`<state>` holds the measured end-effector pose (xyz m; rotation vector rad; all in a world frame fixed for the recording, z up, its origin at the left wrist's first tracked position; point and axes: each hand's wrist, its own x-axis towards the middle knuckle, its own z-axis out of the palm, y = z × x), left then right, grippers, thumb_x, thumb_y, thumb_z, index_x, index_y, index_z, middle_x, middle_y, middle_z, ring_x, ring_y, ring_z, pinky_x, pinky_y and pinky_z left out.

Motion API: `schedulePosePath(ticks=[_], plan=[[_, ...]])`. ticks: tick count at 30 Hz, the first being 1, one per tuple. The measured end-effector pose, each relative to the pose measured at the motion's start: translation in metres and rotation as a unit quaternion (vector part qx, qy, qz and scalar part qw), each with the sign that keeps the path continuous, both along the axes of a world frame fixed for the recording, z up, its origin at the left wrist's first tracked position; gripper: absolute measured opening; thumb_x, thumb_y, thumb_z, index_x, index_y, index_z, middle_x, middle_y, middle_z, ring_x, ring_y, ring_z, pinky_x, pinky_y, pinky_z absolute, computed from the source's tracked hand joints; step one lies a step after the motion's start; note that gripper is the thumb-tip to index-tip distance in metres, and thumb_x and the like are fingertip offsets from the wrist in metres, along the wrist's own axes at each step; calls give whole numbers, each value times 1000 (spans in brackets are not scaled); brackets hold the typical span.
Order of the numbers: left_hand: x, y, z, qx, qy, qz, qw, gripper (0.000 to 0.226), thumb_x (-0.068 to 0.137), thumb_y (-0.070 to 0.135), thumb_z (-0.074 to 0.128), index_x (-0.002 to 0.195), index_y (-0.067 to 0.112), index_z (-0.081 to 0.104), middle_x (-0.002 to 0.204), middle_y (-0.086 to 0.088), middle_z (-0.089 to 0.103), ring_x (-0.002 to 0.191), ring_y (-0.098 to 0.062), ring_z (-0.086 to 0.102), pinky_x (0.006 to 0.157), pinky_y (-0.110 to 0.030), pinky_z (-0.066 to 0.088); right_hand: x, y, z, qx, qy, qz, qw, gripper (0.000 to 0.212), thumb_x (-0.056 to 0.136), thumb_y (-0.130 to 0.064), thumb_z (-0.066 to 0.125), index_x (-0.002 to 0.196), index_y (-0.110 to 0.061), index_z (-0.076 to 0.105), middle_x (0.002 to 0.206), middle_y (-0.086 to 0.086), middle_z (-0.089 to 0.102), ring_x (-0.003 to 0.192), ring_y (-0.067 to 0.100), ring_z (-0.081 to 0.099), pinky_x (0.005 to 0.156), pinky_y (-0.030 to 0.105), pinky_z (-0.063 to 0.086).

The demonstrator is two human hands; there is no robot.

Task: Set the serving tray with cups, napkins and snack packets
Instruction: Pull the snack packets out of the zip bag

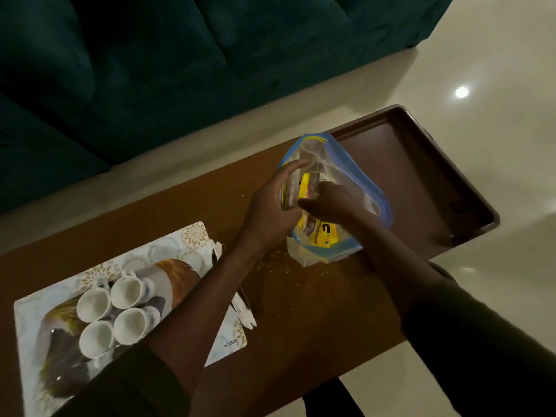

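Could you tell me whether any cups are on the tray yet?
No, the four cups stand on the placemat, apart from the tray.

I see the dark brown rectangular plastic serving tray (421,164) on the right end of the table, its floor bare. Four white ceramic cups (115,311) stand upright in a tight square on the left. The yellow snack packets (322,233) lie inside a clear zip bag with blue edge (355,176), beside the tray.
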<state>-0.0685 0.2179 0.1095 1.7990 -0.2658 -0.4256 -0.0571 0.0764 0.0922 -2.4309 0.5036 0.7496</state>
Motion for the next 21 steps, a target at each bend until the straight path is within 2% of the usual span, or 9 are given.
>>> schedulePosePath(ticks=[2, 4, 6, 8, 10, 14, 16, 18, 21], plan=[[-3, -2, -1, 0, 2, 1, 1000, 75, 77, -14, 53, 141, 24, 48, 141, -1, 52, 112, 1, 59, 83, -19, 56, 7, 9, -20, -26, 21, 49, 998, 51, 89, -40, 54, 122, -2, 55, 123, 17, 61, 112, 32, 58, 76, 33, 42], [-3, -1, -2, 2, 6, 6, 1000, 76, 76, -15, 53, 140, 26, 48, 142, 0, 51, 118, -7, 58, 88, -27, 57, 10, 15, -38, -72, 48, 77, 993, 59, 86, -45, 53, 130, -6, 48, 132, 17, 53, 123, 35, 49, 95, 42, 42], [-2, 2, -2, 9, 9, 1, 1000, 76, 77, -14, 53, 141, 25, 47, 144, 1, 49, 120, -8, 57, 89, -25, 57, 8, 18, -51, -106, 73, 30, 991, 71, 79, -51, 58, 137, -14, 41, 138, 13, 45, 132, 35, 38, 101, 54, 35], [0, 5, -3, 10, 7, -2, 1000, 75, 78, -14, 53, 142, 25, 45, 144, 0, 48, 117, -8, 58, 84, -25, 58, 6, 17, -55, -137, 62, 7, 989, 71, 77, -45, 63, 136, -14, 40, 132, 11, 48, 128, 33, 41, 94, 56, 39], [1, 6, -5, 6, 10, 6, 1000, 76, 79, -13, 54, 143, 26, 44, 144, -1, 49, 115, -12, 61, 80, -31, 61, 8, 12, -54, -122, 43, 5, 992, 60, 78, -29, 64, 130, -6, 45, 115, 12, 56, 110, 31, 55, 80, 45, 47], [4, 5, -8, 16, 8, 35, 999, 80, 78, -12, 56, 144, 30, 42, 142, -1, 50, 101, -17, 66, 76, -47, 60, 18, -1, -23, -115, -16, 143, 983, 30, 84, -12, 54, 110, 2, 58, 97, 16, 63, 85, 29, 63, 58, 30, 43], [7, 6, -8, 20, -5, 49, 999, 77, 77, -12, 57, 144, 24, 43, 135, 2, 56, 104, -10, 65, 78, -32, 60, 25, 0, 3, -139, -45, 221, 964, 26, 87, -15, 51, 106, 0, 60, 95, 15, 65, 83, 29, 65, 61, 31, 47], [12, 8, -9, 34, -22, 68, 997, 76, 77, -14, 58, 144, 16, 43, 128, 11, 55, 104, 10, 60, 75, -10, 52, 33, 2, 33, -150, -56, 274, 948, 26, 88, -17, 51, 107, -2, 60, 106, 16, 66, 94, 33, 65, 73, 33, 49], [16, 10, -8, 54, -53, 106, 991, 80, 76, -15, 59, 146, 16, 35, 118, 26, 48, 99, 25, 50, 73, 4, 41, 39, -2, 87, -143, -67, 275, 948, 32, 86, -22, 55, 114, -7, 58, 114, 20, 61, 98, 37, 62, 77, 37, 48]])
